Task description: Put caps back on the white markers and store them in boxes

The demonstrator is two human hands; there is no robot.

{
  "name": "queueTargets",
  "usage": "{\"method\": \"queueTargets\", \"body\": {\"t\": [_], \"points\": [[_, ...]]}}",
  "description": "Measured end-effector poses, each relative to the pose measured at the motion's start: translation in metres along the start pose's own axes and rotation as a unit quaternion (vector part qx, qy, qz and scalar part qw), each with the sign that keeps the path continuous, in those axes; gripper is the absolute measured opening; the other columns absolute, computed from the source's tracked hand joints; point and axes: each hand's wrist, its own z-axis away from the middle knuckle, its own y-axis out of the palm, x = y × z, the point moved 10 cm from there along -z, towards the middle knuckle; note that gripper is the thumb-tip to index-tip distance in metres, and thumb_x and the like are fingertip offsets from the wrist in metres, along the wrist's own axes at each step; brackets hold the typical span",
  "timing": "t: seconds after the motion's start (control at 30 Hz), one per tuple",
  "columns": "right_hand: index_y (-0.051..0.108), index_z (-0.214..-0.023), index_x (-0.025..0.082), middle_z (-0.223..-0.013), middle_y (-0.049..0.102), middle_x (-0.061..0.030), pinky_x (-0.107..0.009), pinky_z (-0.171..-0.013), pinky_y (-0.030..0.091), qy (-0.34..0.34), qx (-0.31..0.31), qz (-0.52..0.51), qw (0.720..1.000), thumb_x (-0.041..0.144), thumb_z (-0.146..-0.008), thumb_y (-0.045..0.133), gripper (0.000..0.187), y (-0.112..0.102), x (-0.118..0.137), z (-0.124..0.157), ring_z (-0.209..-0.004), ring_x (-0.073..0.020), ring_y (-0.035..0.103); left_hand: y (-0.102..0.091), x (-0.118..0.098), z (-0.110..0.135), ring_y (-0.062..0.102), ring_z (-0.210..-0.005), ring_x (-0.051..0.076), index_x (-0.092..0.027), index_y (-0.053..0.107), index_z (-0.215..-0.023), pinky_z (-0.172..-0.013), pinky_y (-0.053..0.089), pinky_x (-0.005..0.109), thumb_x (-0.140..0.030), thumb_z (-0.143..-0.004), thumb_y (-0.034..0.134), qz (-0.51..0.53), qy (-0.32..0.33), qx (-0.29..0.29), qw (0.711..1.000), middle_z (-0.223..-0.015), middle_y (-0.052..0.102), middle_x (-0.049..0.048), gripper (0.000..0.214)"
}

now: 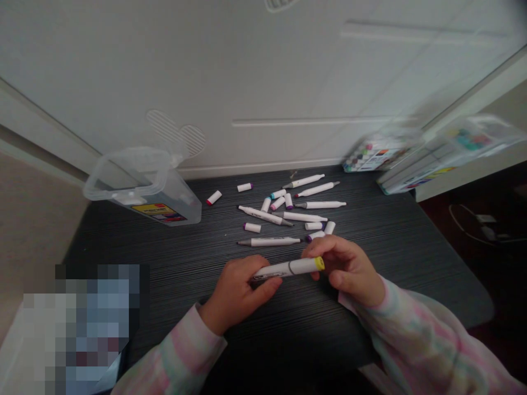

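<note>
Both hands hold one white marker [288, 268] level above the dark table [173, 263]. My left hand [236, 291] is wrapped round the marker's left part. My right hand [349, 269] pinches its right end, where a yellow cap [319, 264] sits on the marker. Just beyond the hands lie several uncapped white markers [272, 241] and several loose caps [252, 227] scattered on the table.
An open clear plastic box [142, 189] lies on its side at the back left. Clear cases of markers [379, 153] stand at the back right on a white ledge. A white wall closes the table's far edge. A pixelated patch covers the lower left.
</note>
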Motion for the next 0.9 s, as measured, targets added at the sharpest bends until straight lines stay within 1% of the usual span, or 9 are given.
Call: {"method": "queueTargets", "body": {"t": [0.07, 0.13, 0.27, 0.37, 0.47, 0.57, 0.67, 0.8, 0.9], "points": [[0.064, -0.096, 0.024, -0.071, 0.061, -0.0012, -0.024, -0.054, 0.045, 0.013, 0.027, -0.042, 0.999, 0.036, -0.076, 0.062, 0.023, 0.006, -0.004, 0.003, -0.058, -0.011, 0.056, 0.002, 0.0, 0.001, 0.047, -0.05, 0.009, -0.017, 0.055, -0.067, -0.048, 0.033, 0.021, -0.036, -0.082, 0.046, 0.005, 0.0, 0.01, 1.0, -0.055, 0.052, -0.0029, 0.026], [0.064, -0.098, 0.026, -0.07, 0.061, -0.0004, -0.024, -0.057, 0.045, 0.023, 0.038, -0.062, 0.997, 0.032, -0.081, 0.057, 0.019, 0.008, -0.007, 0.006, -0.06, -0.0106, 0.056, 0.003, 0.001, 0.001, 0.046, -0.049, 0.009, -0.017, 0.055, -0.066, -0.048, 0.033, 0.021, -0.038, -0.082, 0.045, 0.003, -0.006, 0.018, 1.0, -0.055, 0.051, -0.0029, 0.028], [0.065, -0.093, 0.025, -0.07, 0.061, -0.0002, -0.025, -0.058, 0.043, 0.033, 0.03, -0.068, 0.997, 0.031, -0.082, 0.055, 0.016, 0.007, -0.011, 0.007, -0.059, -0.0107, 0.054, 0.003, 0.0, 0.001, 0.046, -0.049, 0.009, -0.016, 0.054, -0.065, -0.048, 0.032, 0.021, -0.039, -0.082, 0.045, -0.009, -0.002, 0.019, 1.0, -0.054, 0.05, -0.0029, 0.029], [0.065, -0.082, 0.021, -0.068, 0.058, -0.0012, -0.028, -0.057, 0.04, 0.04, -0.006, -0.052, 0.998, 0.036, -0.081, 0.055, 0.018, 0.0, -0.013, 0.005, -0.059, -0.0128, 0.051, 0.003, -0.004, 0.0, 0.047, -0.05, 0.009, -0.017, 0.054, -0.064, -0.049, 0.033, 0.021, -0.037, -0.081, 0.046, -0.031, 0.015, 0.013, 0.999, -0.055, 0.052, -0.0029, 0.028], [0.064, -0.073, 0.02, -0.061, 0.051, -0.001, -0.029, -0.057, 0.037, 0.018, -0.051, -0.033, 0.998, 0.04, -0.081, 0.051, 0.026, -0.009, -0.008, -0.001, -0.06, -0.0147, 0.048, 0.004, -0.007, 0.001, 0.049, -0.051, 0.009, -0.017, 0.054, -0.065, -0.05, 0.035, 0.022, -0.036, -0.082, 0.047, -0.071, 0.034, 0.006, 0.997, -0.057, 0.054, -0.0023, 0.027], [0.063, -0.076, 0.02, -0.058, 0.045, 0.0001, -0.029, -0.056, 0.035, 0.003, -0.101, -0.035, 0.994, 0.041, -0.082, 0.048, 0.027, -0.018, -0.006, -0.005, -0.058, -0.0144, 0.044, 0.007, -0.012, 0.003, 0.051, -0.051, 0.01, -0.017, 0.055, -0.066, -0.051, 0.036, 0.023, -0.039, -0.082, 0.047, -0.132, 0.056, -0.005, 0.99, -0.057, 0.055, -0.0019, 0.029], [0.062, -0.078, 0.02, -0.063, 0.049, -0.0012, -0.03, -0.057, 0.036, 0.014, -0.127, -0.024, 0.991, 0.045, -0.081, 0.047, 0.029, -0.022, -0.009, -0.005, -0.06, -0.0153, 0.044, 0.01, -0.02, 0.006, 0.052, -0.051, 0.012, -0.018, 0.055, -0.065, -0.051, 0.037, 0.025, -0.042, -0.082, 0.048, -0.207, 0.091, -0.026, 0.974, -0.056, 0.056, -0.0017, 0.03], [0.062, -0.079, 0.019, -0.069, 0.053, -0.0025, -0.03, -0.062, 0.038, 0.03, -0.096, 0.021, 0.995, 0.045, -0.084, 0.044, 0.032, -0.012, -0.016, -0.003, -0.067, -0.0161, 0.047, 0.016, -0.03, 0.01, 0.053, -0.049, 0.013, -0.019, 0.052, -0.062, -0.049, 0.035, 0.027, -0.041, -0.083, 0.049, -0.269, 0.138, -0.033, 0.953, -0.054, 0.056, -0.0024, 0.03], [0.063, -0.079, 0.019, -0.07, 0.055, -0.0026, -0.029, -0.065, 0.037, 0.044, -0.079, 0.026, 0.996, 0.044, -0.086, 0.042, 0.033, -0.006, -0.024, -0.001, -0.068, -0.0156, 0.047, 0.019, -0.031, 0.01, 0.053, -0.049, 0.014, -0.019, 0.052, -0.062, -0.049, 0.035, 0.028, -0.04, -0.083, 0.049, -0.287, 0.142, -0.027, 0.947, -0.053, 0.057, -0.0024, 0.03]]}}
